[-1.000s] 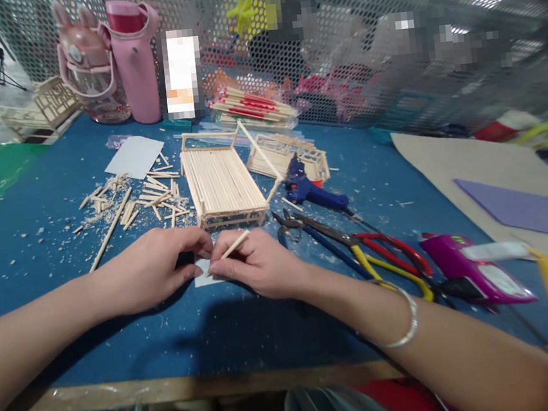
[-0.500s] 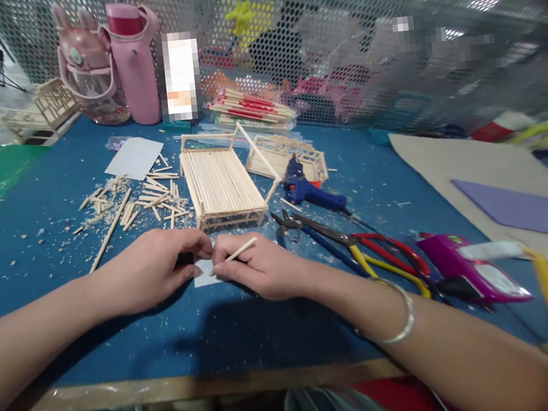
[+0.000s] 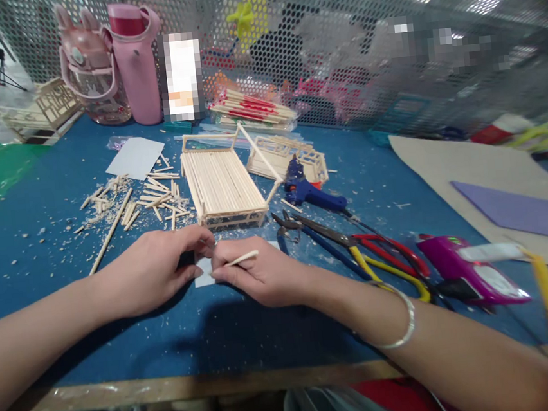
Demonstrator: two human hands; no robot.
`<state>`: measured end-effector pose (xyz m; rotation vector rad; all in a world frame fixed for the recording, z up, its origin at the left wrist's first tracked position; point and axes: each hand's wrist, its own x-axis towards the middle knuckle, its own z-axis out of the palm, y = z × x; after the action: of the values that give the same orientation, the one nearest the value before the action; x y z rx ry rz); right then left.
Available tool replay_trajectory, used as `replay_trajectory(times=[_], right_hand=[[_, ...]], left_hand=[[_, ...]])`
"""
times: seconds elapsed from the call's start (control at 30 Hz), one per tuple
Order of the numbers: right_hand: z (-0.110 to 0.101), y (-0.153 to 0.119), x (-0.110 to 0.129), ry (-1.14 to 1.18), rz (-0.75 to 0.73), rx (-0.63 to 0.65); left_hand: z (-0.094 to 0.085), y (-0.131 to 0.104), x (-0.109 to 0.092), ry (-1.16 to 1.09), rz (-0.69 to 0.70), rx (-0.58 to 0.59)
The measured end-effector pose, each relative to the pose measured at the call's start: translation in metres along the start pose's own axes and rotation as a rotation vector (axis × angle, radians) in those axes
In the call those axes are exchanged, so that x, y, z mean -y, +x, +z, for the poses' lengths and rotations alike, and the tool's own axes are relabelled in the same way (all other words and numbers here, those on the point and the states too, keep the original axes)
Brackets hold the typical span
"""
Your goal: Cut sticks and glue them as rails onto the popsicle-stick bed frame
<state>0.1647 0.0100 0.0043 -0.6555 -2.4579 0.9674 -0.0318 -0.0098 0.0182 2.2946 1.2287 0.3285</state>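
Note:
My right hand point(image 3: 255, 268) is closed in a pinch round a thin wooden stick point(image 3: 244, 257), whose pale end sticks out over the fingers. Beneath both hands lies a small piece of white paper point(image 3: 204, 277), partly covered by them. My left hand point(image 3: 156, 268) is curled, its thumb at the paper's left edge and its forefinger close to the right hand's knuckles; some of its fingertips are hidden. Just beyond the hands stands a small frame built of wooden sticks point(image 3: 223, 181), with a slatted platform and a tilted rail.
Cut stick pieces point(image 3: 156, 194) and shavings lie behind my left hand. A blue glue gun point(image 3: 316, 195), pliers point(image 3: 315, 234) and a magenta device point(image 3: 474, 270) lie to the right. Two pink bottles point(image 3: 138, 76) and bagged sticks point(image 3: 252, 110) stand or lie at the mesh panel.
The stick in my right hand has tilted slightly flatter, and the right hand has shifted a little lower. My left hand stays nearly in place.

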Motion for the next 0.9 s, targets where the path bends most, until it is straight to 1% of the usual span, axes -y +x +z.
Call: replay_trajectory(times=[0.03,0.13,0.27,0.4,0.5,0.63,0.73,0.77,0.83,0.9], right_hand=[[0.0001,0.0006,0.0005,0.004,0.012,0.000],[0.0005,0.0014,0.0016,-0.010,0.074,-0.063],[0.0005,0.0015,0.0008,0.008,0.034,0.000],[0.0004,0.0023,-0.0008,-0.004,0.050,-0.076],[0.0006,0.0024,-0.0010,-0.004,0.011,-0.014],[0.0007,0.0021,0.0004,-0.032,0.059,-0.078],[0.0002,0.0016,0.0014,-0.022,0.027,-0.020],[-0.0001,0.0014,0.0015,-0.023,0.027,-0.019],[-0.0005,0.0010,0.0015,-0.037,0.047,-0.062],[-0.0006,0.0007,0.0012,-0.044,0.041,-0.057]], left_hand=[[-0.0003,-0.0001,-0.0003,0.004,0.001,0.004],[-0.0008,-0.0002,-0.0015,0.024,-0.018,0.008],[-0.0010,0.0005,-0.0019,0.031,-0.015,0.011],[-0.0007,0.0014,-0.0007,0.034,-0.014,0.011],[-0.0005,0.0016,-0.0001,0.024,-0.016,0.025],[-0.0005,0.0012,0.0004,0.029,-0.016,0.016],[-0.0009,0.0010,0.0007,0.017,-0.009,0.019],[-0.0010,0.0010,0.0008,0.015,-0.007,0.022],[-0.0011,0.0008,0.0008,0.019,-0.007,0.018],[-0.0009,0.0006,0.0009,0.019,-0.007,0.013]])
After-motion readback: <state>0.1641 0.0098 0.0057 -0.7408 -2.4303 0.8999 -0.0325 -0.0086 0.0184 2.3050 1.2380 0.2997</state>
